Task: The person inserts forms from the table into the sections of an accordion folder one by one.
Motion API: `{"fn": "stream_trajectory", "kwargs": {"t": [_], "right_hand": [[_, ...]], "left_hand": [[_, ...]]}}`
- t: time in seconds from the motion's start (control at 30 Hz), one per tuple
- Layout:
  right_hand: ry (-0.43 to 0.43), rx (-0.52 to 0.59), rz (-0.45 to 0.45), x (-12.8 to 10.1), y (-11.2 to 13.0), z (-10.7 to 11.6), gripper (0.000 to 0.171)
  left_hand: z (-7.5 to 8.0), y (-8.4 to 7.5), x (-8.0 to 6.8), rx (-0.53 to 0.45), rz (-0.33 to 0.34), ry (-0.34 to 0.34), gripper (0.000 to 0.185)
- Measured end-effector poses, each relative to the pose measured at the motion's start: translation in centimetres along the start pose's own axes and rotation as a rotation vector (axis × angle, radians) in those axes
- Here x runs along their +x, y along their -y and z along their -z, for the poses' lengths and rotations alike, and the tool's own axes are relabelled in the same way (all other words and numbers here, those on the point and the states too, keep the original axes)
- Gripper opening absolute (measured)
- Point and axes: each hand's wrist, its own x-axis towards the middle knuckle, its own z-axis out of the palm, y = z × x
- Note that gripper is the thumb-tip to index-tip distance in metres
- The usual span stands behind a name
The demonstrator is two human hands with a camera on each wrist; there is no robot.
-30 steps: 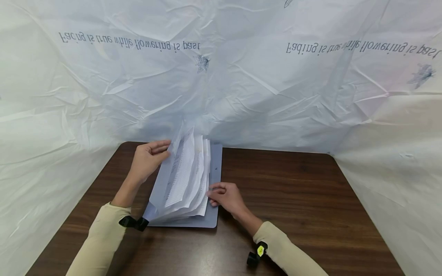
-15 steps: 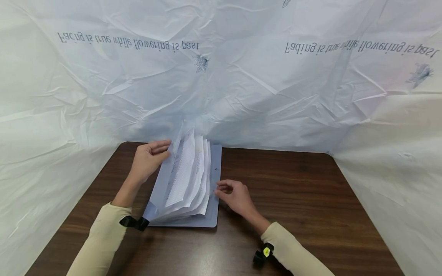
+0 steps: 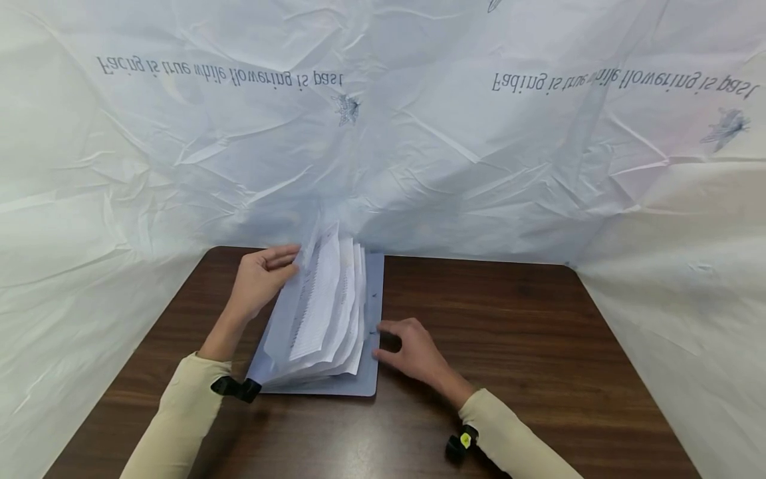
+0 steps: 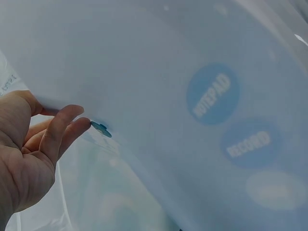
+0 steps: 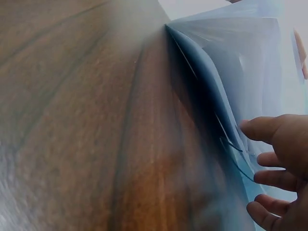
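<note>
A blue-grey folder (image 3: 374,299) lies open on the brown table (image 3: 509,332), with several printed sheets (image 3: 326,299) fanned upward inside it. My left hand (image 3: 287,261) holds the raised translucent front cover (image 4: 192,96) at its upper left edge, fingers (image 4: 60,130) against the plastic. My right hand (image 3: 383,339) sits at the folder's right edge with loosely curled fingers. In the right wrist view its thumb and fingertips (image 5: 255,129) touch the edge of the folder (image 5: 240,72), holding nothing.
Crinkled white sheeting (image 3: 419,133) with mirrored print walls in the table at the back and both sides. Bare wood (image 3: 509,332) stretches right of the folder and along the front edge. Both forearms wear beige sleeves with a small black wrist camera (image 3: 457,444).
My right hand slid right, off the lower sheets to the folder's right edge. The left hand and the raised cover stayed almost still.
</note>
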Motion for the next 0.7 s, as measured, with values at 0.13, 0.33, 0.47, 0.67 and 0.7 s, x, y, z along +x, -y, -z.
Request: {"fn": "stream_trajectory", "kwargs": {"t": [0.13, 0.33, 0.47, 0.67, 0.7], "right_hand": [[0.04, -0.057, 0.023, 0.1, -0.2, -0.3, 0.052], [0.108, -0.097, -0.003, 0.2, -0.1, -0.7, 0.057], [0.138, -0.114, -0.014, 0.3, -0.1, -0.9, 0.058], [0.156, -0.113, -0.024, 0.2, -0.1, -0.9, 0.056], [0.157, -0.114, -0.026, 0.2, 0.0, -0.9, 0.056]], "left_hand": [[-0.4, 0.1, -0.1, 0.033, 0.014, 0.0, 0.038], [-1.0, 0.2, -0.2, 0.03, 0.034, 0.012, 0.038], [-1.3, 0.4, -0.2, 0.032, 0.037, 0.022, 0.039], [-1.8, 0.6, -0.3, 0.052, 0.028, 0.028, 0.039], [-1.9, 0.7, -0.4, 0.052, 0.029, 0.03, 0.039]]}}
